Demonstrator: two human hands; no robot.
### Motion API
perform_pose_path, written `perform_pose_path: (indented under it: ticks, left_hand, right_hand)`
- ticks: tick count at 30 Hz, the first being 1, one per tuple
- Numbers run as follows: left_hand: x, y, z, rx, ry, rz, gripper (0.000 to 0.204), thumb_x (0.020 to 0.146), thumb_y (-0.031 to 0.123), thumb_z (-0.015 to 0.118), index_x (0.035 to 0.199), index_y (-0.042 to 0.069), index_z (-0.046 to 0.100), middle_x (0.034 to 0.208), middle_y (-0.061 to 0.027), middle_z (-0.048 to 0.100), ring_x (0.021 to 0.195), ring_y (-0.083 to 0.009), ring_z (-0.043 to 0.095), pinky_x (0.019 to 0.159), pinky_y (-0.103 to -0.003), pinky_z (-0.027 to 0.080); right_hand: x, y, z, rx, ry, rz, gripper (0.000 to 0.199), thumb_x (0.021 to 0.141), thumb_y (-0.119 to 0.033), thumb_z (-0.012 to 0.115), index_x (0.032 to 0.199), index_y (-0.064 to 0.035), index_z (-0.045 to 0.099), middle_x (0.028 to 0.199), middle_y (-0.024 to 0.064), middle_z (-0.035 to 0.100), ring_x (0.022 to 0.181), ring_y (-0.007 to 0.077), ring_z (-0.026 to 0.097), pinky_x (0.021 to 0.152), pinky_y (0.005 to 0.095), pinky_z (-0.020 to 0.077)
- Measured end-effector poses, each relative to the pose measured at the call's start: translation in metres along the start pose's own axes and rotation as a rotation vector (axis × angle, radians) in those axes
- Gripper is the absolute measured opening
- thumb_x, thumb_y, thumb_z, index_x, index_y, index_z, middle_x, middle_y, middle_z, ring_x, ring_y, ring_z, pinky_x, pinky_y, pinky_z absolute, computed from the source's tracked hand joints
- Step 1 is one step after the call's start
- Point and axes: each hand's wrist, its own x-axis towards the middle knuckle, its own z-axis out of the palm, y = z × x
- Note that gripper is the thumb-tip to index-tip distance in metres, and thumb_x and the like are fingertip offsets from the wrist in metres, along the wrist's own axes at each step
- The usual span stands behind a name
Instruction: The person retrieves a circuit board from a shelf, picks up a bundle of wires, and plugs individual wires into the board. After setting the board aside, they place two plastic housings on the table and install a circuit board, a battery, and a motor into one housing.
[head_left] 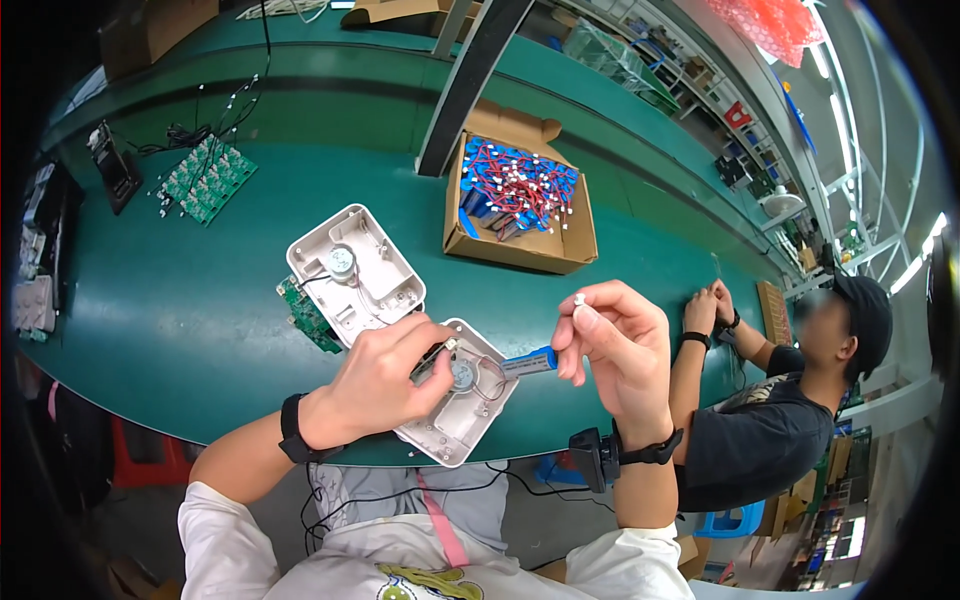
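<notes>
Over the near white plastic housing half point(465, 425), my left hand point(375, 385) is closed in a pinch, with a small white connector point(452, 344) at its fingertips. My right hand point(630, 345) pinches another small white connector point(579, 300) between thumb and forefinger. A blue cylindrical battery point(530, 363) lies by its lower fingers, reaching over the housing's edge; whether those fingers grip it I cannot tell. A round metal part point(463, 376) and thin wires sit inside this housing. The far housing half point(350, 225) holds a similar round part point(341, 263).
A cardboard box point(520, 257) of blue batteries with red leads stands beyond my hands. Green circuit boards point(312, 315) lie beside the far housing; more boards point(210, 180) are at the far left. A co-worker point(770, 410) sits at right. A metal post point(470, 90) rises behind.
</notes>
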Motion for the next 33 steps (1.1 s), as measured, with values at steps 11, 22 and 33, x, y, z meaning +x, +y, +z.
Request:
perform_pose_path:
  ticks: [11,22,33]
  left_hand:
    - [-0.003,0.000,0.000,-0.002,0.018,0.005,0.020,0.081,-0.003,0.070,0.101,-0.003,0.071,0.077,-0.0113,0.064,0.059,-0.0245,0.061,0.053,-0.037,0.048]
    - [-0.004,0.000,0.000,-0.003,0.020,-0.011,0.020,0.083,-0.003,0.070,0.103,-0.003,0.071,0.079,-0.0127,0.065,0.061,-0.0271,0.063,0.055,-0.038,0.049]
    - [-0.004,-0.001,0.001,0.003,0.000,-0.012,0.023,0.083,-0.005,0.070,0.105,-0.003,0.072,0.079,-0.0128,0.064,0.060,-0.0283,0.062,0.054,-0.038,0.049]
  right_hand:
    - [-0.004,-0.002,0.007,0.012,0.018,0.051,0.014,0.104,-0.004,0.058,0.108,0.0067,0.066,0.085,0.0188,0.072,0.059,0.0201,0.069,0.047,0.0253,0.0496]
    - [-0.012,0.018,0.034,-0.507,0.042,-0.199,0.005,0.092,0.002,0.072,0.096,0.0046,0.071,0.083,0.0139,0.074,0.062,0.0189,0.073,0.048,0.0263,0.0514]
    - [-0.012,0.055,0.061,-1.347,0.110,-0.708,0.017,0.075,0.006,0.080,0.082,-0.0042,0.069,0.077,0.0043,0.068,0.061,0.0210,0.064,0.052,0.0308,0.0488]
